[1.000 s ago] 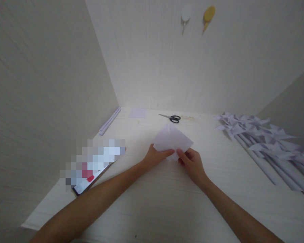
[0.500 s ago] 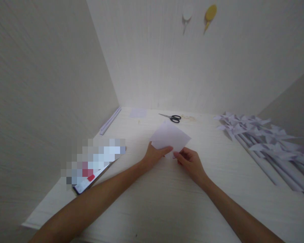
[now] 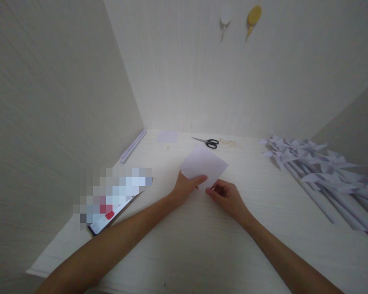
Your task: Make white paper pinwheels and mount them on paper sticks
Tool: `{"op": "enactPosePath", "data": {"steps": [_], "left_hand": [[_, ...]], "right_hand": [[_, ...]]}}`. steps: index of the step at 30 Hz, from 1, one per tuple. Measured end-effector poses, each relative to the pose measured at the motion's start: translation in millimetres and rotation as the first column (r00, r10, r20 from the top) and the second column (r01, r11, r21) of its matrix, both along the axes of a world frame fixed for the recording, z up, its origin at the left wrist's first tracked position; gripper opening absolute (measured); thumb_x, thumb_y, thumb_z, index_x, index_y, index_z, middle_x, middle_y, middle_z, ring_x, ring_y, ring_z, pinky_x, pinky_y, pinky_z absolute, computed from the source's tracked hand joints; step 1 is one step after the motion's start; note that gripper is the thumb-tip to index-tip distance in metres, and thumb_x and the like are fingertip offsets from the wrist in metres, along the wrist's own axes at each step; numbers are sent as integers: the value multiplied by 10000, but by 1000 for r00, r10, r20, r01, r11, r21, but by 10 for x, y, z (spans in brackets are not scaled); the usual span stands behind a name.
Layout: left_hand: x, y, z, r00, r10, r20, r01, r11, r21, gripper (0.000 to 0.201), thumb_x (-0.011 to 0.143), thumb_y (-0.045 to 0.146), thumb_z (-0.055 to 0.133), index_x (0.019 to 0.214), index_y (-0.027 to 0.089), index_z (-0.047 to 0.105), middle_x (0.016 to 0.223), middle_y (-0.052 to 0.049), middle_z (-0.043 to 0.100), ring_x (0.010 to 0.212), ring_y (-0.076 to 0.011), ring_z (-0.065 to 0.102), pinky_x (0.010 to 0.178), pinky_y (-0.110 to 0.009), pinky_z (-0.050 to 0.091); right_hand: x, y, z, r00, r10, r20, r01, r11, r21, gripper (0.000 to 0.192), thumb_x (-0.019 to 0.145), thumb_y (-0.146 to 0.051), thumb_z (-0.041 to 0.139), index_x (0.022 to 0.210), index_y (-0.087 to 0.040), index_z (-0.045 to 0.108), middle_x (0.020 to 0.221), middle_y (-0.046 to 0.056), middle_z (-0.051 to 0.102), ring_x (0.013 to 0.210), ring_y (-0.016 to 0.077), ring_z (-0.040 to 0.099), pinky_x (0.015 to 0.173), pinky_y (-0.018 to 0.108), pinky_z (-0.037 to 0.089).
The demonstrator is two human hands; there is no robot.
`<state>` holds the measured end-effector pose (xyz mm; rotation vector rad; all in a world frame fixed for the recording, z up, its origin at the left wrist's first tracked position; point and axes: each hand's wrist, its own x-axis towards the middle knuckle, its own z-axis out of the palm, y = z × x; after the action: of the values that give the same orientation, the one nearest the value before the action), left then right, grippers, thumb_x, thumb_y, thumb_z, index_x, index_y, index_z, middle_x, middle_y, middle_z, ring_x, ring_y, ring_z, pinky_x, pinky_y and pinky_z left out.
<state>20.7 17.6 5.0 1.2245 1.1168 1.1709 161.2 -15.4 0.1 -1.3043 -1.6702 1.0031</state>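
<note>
A pale square sheet of paper is held tilted over the table, one corner pointing away from me. My left hand grips it along the near left edge, with the thumb on top and the fingers underneath. At the paper's near corner, my right hand is closed in a pinch, thumb against fingertips. The fingers partly hide that corner. Just beyond the paper lies a pair of scissors with black handles, blades pointing left.
Several paper pinwheels on rolled sticks lie at the right. A lit phone rests at the left, partly pixelated. Thin paper sticks and a small paper piece lie toward the back wall. Two hooks, one yellow, hang on the wall.
The paper and both hands have shifted slightly left. My right thumb has moved a little down and left at the near corner.
</note>
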Motion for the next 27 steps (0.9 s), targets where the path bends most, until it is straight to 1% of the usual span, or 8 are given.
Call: {"op": "enactPosePath", "data": {"steps": [3, 6, 10, 16, 19, 23, 25, 27], "left_hand": [[0, 3, -1, 1000, 1, 9, -1, 1000, 13, 276, 562, 276, 650, 777, 110, 597, 766, -61, 632, 678, -149, 573, 545, -241, 462], [0, -1, 2, 1000, 5, 17, -5, 1000, 25, 287, 563, 267, 648, 799, 113, 599, 778, -58, 637, 681, -148, 578, 555, -243, 464], [4, -16, 12, 1000, -19, 9, 19, 1000, 11, 275, 550, 260, 655, 778, 113, 608, 738, -49, 642, 662, -147, 580, 552, -243, 465], [15, -14, 39, 1000, -1, -3, 0, 1000, -8, 274, 551, 259, 654, 776, 111, 607, 745, -57, 643, 664, -152, 581, 538, -243, 463], [14, -10, 42, 1000, -18, 5, 18, 1000, -12, 268, 558, 261, 650, 774, 108, 604, 773, -67, 641, 682, -157, 582, 538, -242, 463], [12, -15, 39, 999, -40, -20, 39, 999, -36, 255, 547, 253, 656, 754, 113, 605, 751, -59, 640, 670, -153, 580, 527, -235, 458], [15, -20, 42, 998, -46, -34, 44, 998, -47, 243, 543, 247, 658, 741, 116, 609, 721, -50, 639, 652, -148, 579, 518, -231, 455], [17, -26, 51, 998, -50, -33, 49, 997, -52, 234, 543, 248, 657, 730, 115, 611, 703, -47, 639, 639, -146, 579, 511, -230, 453]], "right_hand": [[0, -3, 18, 1000, -9, 19, 9, 1000, -8, 99, 681, -261, 534, 657, -166, 549, 472, -54, 410, 420, 71, 346, 404, 198, 260], [8, 4, 9, 1000, -5, 10, 5, 1000, 4, 79, 677, -240, 531, 654, -167, 552, 486, -45, 437, 432, 77, 372, 416, 200, 277], [18, 15, -22, 1000, 9, 1, -9, 1000, 29, 68, 664, -226, 540, 662, -166, 570, 538, -21, 494, 480, 94, 418, 456, 214, 320], [18, -2, -10, 999, 0, -36, 1, 1000, 25, 71, 660, -236, 549, 653, -165, 553, 529, -25, 484, 463, 88, 416, 436, 207, 317], [5, -24, 18, 999, 4, -32, -3, 1000, 28, 106, 663, -268, 550, 663, -161, 553, 513, -31, 469, 440, 81, 398, 410, 199, 299], [-9, -29, 15, 996, -81, 48, 82, 997, -3, 226, 665, -349, 548, 568, -145, 547, 454, -28, 448, 406, 77, 360, 383, 203, 265], [-9, -17, -4, 992, -101, 70, 102, 995, -11, 242, 666, -352, 546, 548, -140, 553, 454, -15, 474, 414, 84, 379, 394, 209, 279], [-6, -2, -25, 994, -94, 59, 94, 996, 2, 222, 669, -336, 543, 568, -139, 564, 477, -5, 502, 437, 94, 407, 415, 215, 303]]}}
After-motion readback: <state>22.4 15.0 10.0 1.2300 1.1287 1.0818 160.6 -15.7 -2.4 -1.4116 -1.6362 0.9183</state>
